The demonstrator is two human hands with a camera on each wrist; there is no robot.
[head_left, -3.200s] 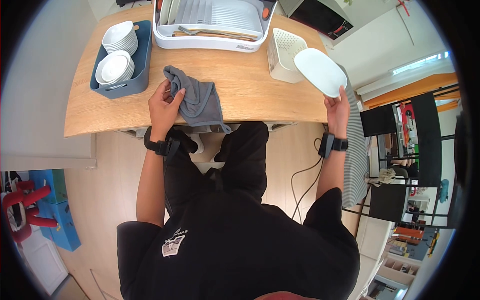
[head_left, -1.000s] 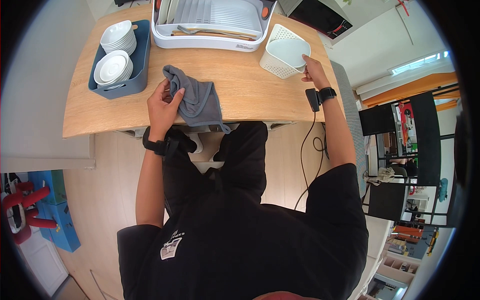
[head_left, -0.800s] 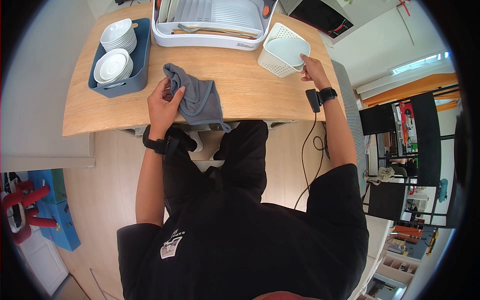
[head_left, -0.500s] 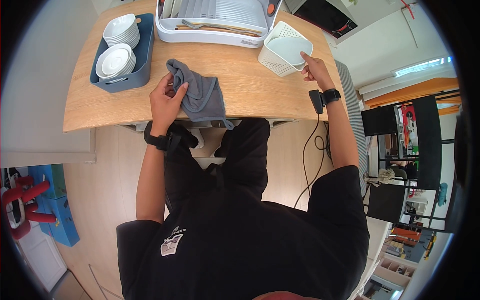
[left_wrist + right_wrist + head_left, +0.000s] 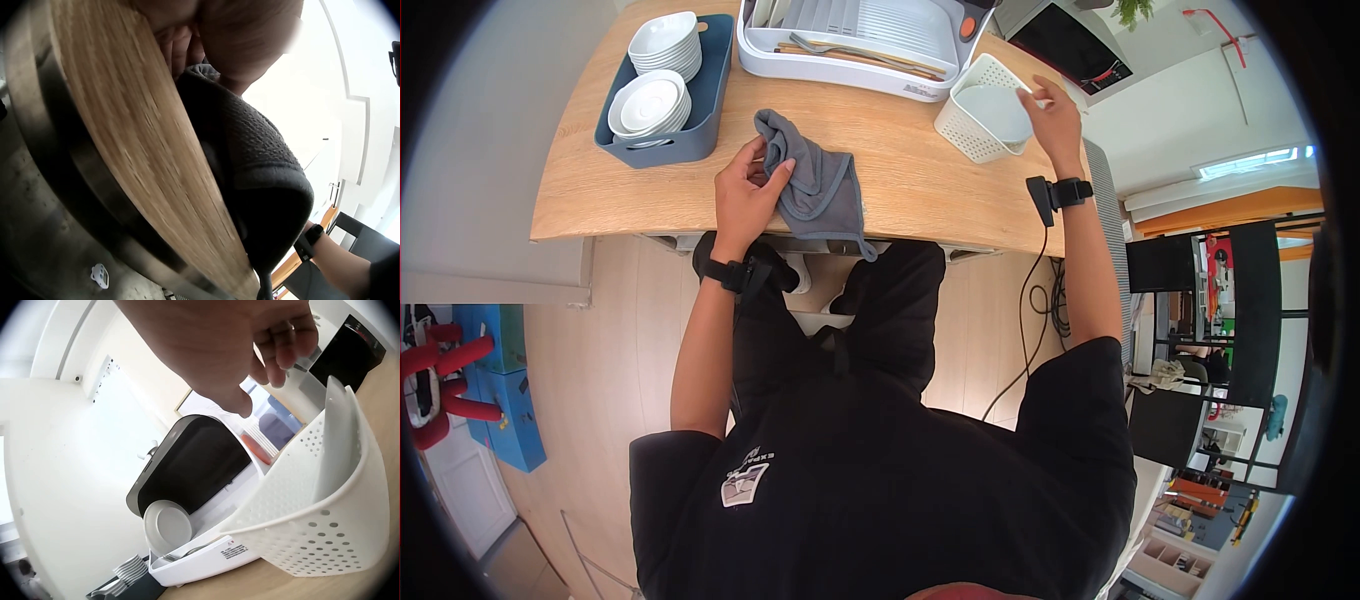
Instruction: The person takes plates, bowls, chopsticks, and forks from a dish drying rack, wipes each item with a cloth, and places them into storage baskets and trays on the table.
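A grey cloth (image 5: 818, 190) lies bunched at the table's front edge, one end hanging over it. The left hand (image 5: 748, 196) pinches its left side between thumb and fingers; in the left wrist view the cloth (image 5: 250, 150) drapes below that hand. A white oval plate (image 5: 992, 112) stands inside a white perforated basket (image 5: 972, 135). Just above the basket's right side is the right hand (image 5: 1055, 122), fingers loosely bent and holding nothing. The right wrist view shows the plate (image 5: 337, 437) leaning in the basket (image 5: 306, 534), apart from the right hand (image 5: 234, 353).
A blue bin (image 5: 665, 150) with stacked white bowls (image 5: 655, 105) stands at the table's left. A white dish rack (image 5: 840, 75) holding chopsticks and a fork is at the back. A cable (image 5: 1022, 335) hangs from the right wrist; a microwave (image 5: 1065, 45) stands back right.
The right hand brought the white plate into the basket, then let go and rose off it. The left hand keeps its hold on the cloth. The head view has shifted slightly.
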